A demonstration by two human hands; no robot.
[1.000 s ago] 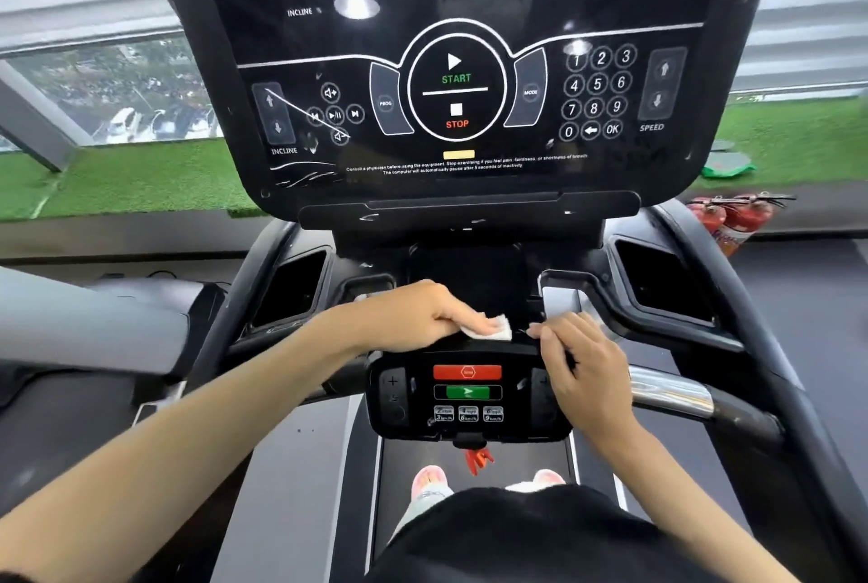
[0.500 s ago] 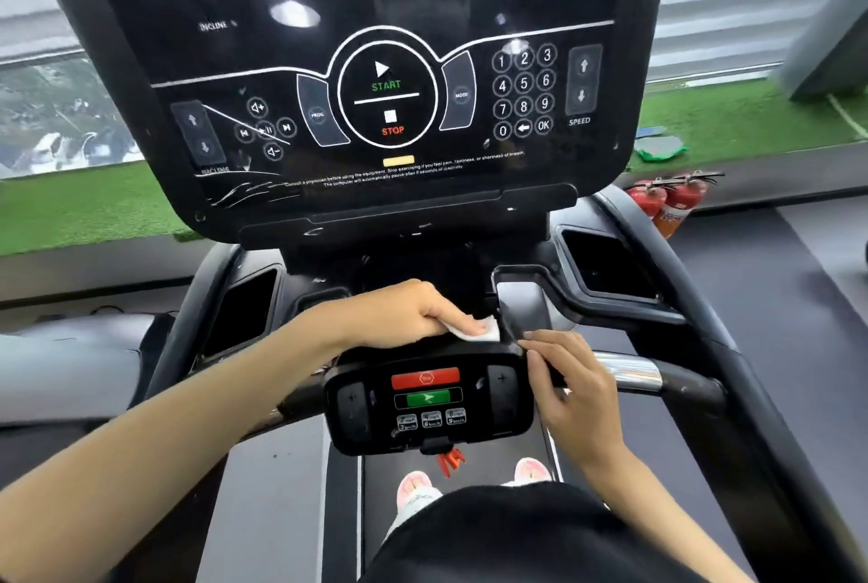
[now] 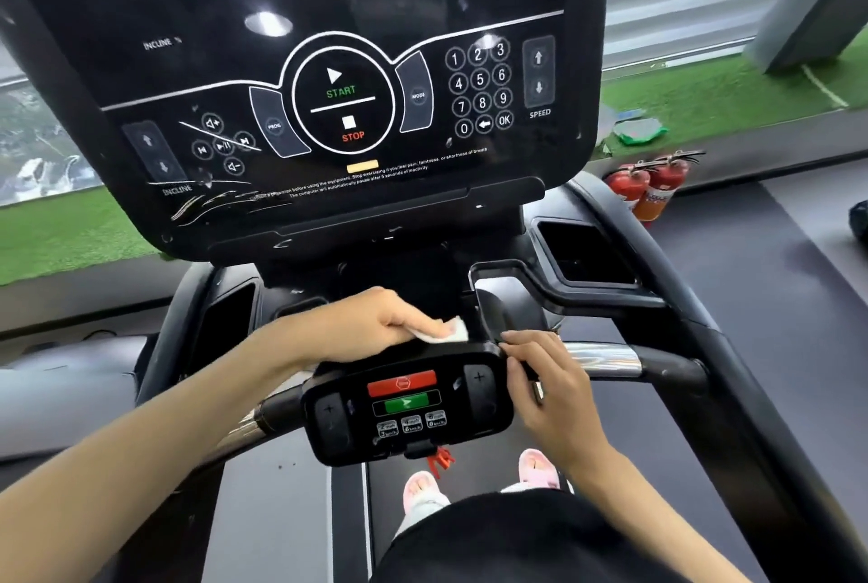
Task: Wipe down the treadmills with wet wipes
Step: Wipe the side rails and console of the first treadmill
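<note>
Left hand (image 3: 375,324) presses wipe (image 3: 452,331) atop control pod (image 3: 408,408); right hand (image 3: 552,390) touches it.

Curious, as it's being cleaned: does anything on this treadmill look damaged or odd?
Yes. The console carries pale streaks in its lower-left corner, and a thin diagonal line crosses the media buttons. Scratches or wipe smears, I cannot tell which.
</note>
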